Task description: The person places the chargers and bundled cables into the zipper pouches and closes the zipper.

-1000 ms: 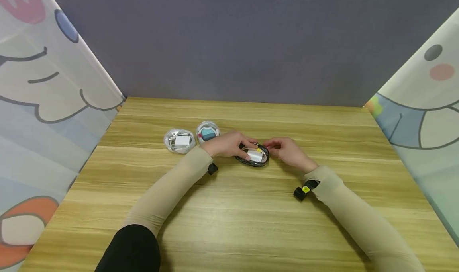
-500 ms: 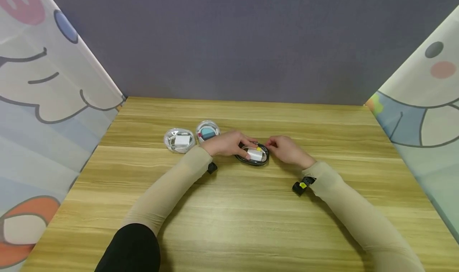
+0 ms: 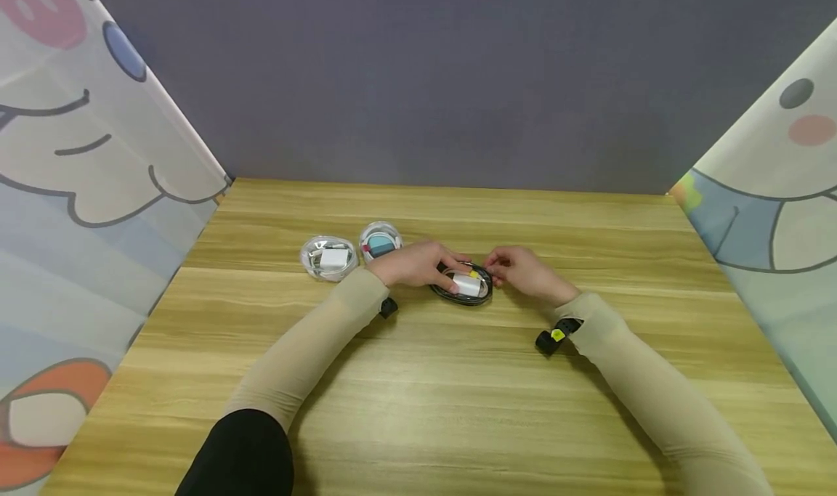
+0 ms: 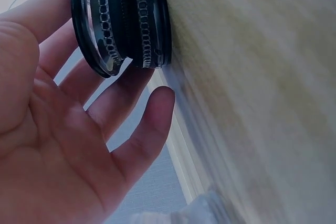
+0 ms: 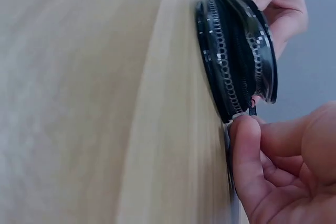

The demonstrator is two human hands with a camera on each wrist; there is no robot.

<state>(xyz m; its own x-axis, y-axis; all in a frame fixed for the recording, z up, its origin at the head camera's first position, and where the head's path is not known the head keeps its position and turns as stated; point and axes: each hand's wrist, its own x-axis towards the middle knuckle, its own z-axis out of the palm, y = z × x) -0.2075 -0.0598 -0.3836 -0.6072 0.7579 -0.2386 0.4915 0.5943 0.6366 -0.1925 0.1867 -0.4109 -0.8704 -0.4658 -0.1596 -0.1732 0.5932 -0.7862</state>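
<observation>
A small oval see-through zip case with black edges (image 3: 463, 300) lies on the table, with a white charger plug (image 3: 467, 285) and a cable inside it. My left hand (image 3: 418, 262) grips the case from its left, thumb on top and fingers behind; in the left wrist view the case's zipped side (image 4: 126, 19) faces the camera. At the right end of the case, the thumb and finger of my right hand (image 3: 528, 274) pinch something small. The right wrist view has these fingertips right by the black zipper pull (image 5: 253, 109); what they pinch is mostly hidden.
Two more clear cases stand to the left on the wooden table (image 3: 418, 409): one with a white plug (image 3: 329, 258), one with a blue item and white cable (image 3: 381, 240). A grey panel (image 3: 418, 82) rises behind, and printed cloth (image 3: 118, 140) hangs at both sides.
My right wrist has shifted slightly farther from me, its fingers staying at the right end of the case. The left hand and the cases have stayed in place.
</observation>
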